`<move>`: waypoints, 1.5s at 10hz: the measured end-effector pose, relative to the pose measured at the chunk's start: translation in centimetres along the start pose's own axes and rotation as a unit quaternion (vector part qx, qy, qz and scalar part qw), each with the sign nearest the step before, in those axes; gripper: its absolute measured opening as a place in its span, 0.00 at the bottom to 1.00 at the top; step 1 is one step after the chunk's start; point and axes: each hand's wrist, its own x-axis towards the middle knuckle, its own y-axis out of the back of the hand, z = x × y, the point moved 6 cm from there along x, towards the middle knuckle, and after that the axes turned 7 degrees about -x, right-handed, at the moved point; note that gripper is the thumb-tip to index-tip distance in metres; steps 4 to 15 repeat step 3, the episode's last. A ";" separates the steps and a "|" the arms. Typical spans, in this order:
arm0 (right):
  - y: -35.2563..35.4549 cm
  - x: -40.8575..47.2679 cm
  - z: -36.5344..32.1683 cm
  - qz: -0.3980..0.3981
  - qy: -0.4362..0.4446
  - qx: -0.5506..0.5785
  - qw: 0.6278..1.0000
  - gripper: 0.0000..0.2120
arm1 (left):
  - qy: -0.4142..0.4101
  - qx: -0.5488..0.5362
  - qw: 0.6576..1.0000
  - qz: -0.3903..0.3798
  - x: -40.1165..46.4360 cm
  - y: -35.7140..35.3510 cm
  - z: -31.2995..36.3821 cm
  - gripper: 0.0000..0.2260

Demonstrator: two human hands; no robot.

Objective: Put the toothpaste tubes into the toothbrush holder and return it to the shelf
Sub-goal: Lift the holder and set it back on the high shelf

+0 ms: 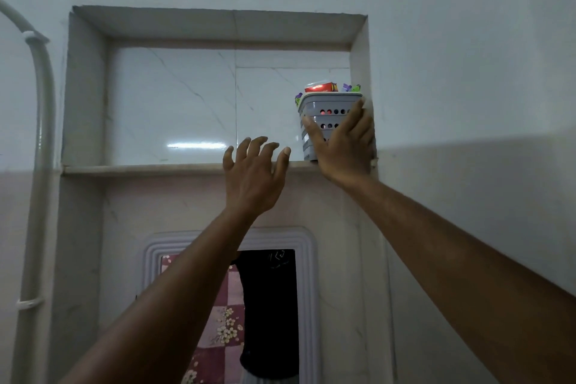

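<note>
A grey perforated toothbrush holder (324, 109) stands on the shelf (140, 169) of a tiled wall niche, in its right corner. A red toothpaste tube (321, 87) and purple-green items (351, 87) stick out of its top. My right hand (343, 146) lies flat against the holder's front, fingers spread over it and thumb on its left side. My left hand (254, 165) hovers at the shelf's front edge, left of the holder, fingers apart and holding nothing.
The niche's right wall (361, 65) touches the holder's side. A white pipe (40, 134) runs down the left wall. Below the shelf hangs a white-framed mirror (230, 305) reflecting patterned cloth.
</note>
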 end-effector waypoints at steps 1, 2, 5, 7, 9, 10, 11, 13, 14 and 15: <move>-0.2 -0.7 0.2 -0.034 0.014 -0.010 0.999 0.52 | 0.005 -0.009 1.000 -0.015 -0.1 0.2 0.0 0.26; 0.5 -1.9 0.5 -0.075 0.030 0.010 0.997 0.48 | 0.007 -0.055 0.997 -0.052 0.0 0.7 -0.2 0.27; 3.4 -3.3 0.7 -0.018 0.048 0.043 0.998 0.43 | 0.010 -0.148 0.988 -0.041 -0.4 2.4 -0.4 0.26; 3.4 -3.3 0.7 -0.018 0.048 0.043 0.998 0.43 | 0.010 -0.148 0.988 -0.041 -0.4 2.4 -0.4 0.26; 3.4 -3.3 0.7 -0.018 0.048 0.043 0.998 0.43 | 0.010 -0.148 0.988 -0.041 -0.4 2.4 -0.4 0.26; 3.4 -3.3 0.7 -0.018 0.048 0.043 0.998 0.43 | 0.010 -0.148 0.988 -0.041 -0.4 2.4 -0.4 0.26; 3.4 -3.3 0.7 -0.018 0.048 0.043 0.998 0.43 | 0.010 -0.148 0.988 -0.041 -0.4 2.4 -0.4 0.26; 3.4 -3.3 0.7 -0.018 0.048 0.043 0.998 0.43 | 0.010 -0.148 0.988 -0.041 -0.4 2.4 -0.4 0.26; 3.4 -3.3 0.7 -0.018 0.048 0.043 0.998 0.43 | 0.010 -0.148 0.988 -0.041 -0.4 2.4 -0.4 0.26; 3.4 -3.3 0.7 -0.018 0.048 0.043 0.998 0.43 | 0.010 -0.148 0.988 -0.041 -0.4 2.4 -0.4 0.26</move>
